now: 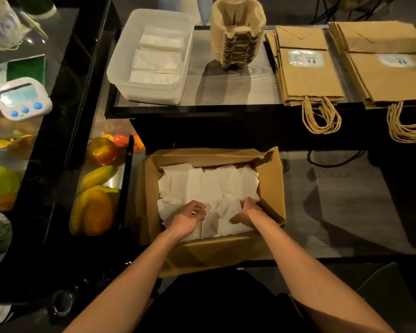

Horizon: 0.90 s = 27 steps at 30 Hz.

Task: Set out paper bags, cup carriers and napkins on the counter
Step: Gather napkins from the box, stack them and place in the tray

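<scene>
Cardboard box [271,179]: open, nearest the viewer, on a lower surface in front of the bench.
Loose napkins [202,186]: white and jumbled, filling the box.
Left grip [190,219]: inside the box on the napkins, fingers curled; I cannot tell whether it holds one.
Right grip [246,213]: beside the box's right wall, fingers curled down into the napkins; hold cannot be told.
Bench [226,87]: grey wood grain, beyond the box.
Plastic tub [151,92]: at the bench's left, holding folded napkins [159,56] in neat piles.
Cup carriers [238,34]: one tall stack, right of the tub.
Paper bags [310,78]: two flat brown stacks at the right, handles overhanging the bench's near edge.
</scene>
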Each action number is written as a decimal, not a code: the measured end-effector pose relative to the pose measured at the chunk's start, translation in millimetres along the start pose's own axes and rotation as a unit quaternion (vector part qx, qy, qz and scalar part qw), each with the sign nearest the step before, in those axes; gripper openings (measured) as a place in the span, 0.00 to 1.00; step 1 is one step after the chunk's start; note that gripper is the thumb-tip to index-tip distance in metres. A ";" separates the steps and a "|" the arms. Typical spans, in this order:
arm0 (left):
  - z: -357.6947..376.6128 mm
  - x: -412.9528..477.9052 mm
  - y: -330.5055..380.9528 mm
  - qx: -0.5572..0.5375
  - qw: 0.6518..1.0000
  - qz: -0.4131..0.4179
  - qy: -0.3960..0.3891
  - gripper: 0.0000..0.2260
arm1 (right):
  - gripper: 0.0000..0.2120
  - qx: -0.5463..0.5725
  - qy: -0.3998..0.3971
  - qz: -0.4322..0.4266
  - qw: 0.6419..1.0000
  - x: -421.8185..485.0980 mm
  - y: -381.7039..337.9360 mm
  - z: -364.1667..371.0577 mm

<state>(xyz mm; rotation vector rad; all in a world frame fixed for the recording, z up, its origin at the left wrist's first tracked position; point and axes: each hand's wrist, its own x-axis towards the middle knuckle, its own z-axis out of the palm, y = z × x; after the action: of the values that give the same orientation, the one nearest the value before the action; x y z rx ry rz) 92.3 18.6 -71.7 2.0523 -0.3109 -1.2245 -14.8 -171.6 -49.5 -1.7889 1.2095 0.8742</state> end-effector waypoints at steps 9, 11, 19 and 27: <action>-9.8 -3.6 1.4 -0.033 0.999 -0.002 0.015 0.04 | 0.29 0.110 0.037 -0.130 0.985 -11.7 -1.2 -2.3; -13.4 -4.2 5.4 -0.068 0.997 -0.002 0.027 0.04 | 0.27 0.140 0.039 -0.170 0.975 -16.8 -3.4 -5.4; -10.4 -14.2 26.3 -0.367 0.930 -0.026 -0.020 0.23 | 0.21 0.277 -0.048 -0.242 0.929 -21.4 -23.0 -6.6; -14.4 -3.4 13.1 -0.343 0.935 -0.059 0.064 0.26 | 0.22 0.156 0.063 -0.171 0.971 -15.5 -25.7 11.8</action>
<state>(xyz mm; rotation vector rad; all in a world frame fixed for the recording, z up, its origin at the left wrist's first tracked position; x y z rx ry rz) 104.6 17.6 -56.2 1.5340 0.2792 -1.0610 3.5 -149.0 -35.6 -1.7410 1.0082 0.3555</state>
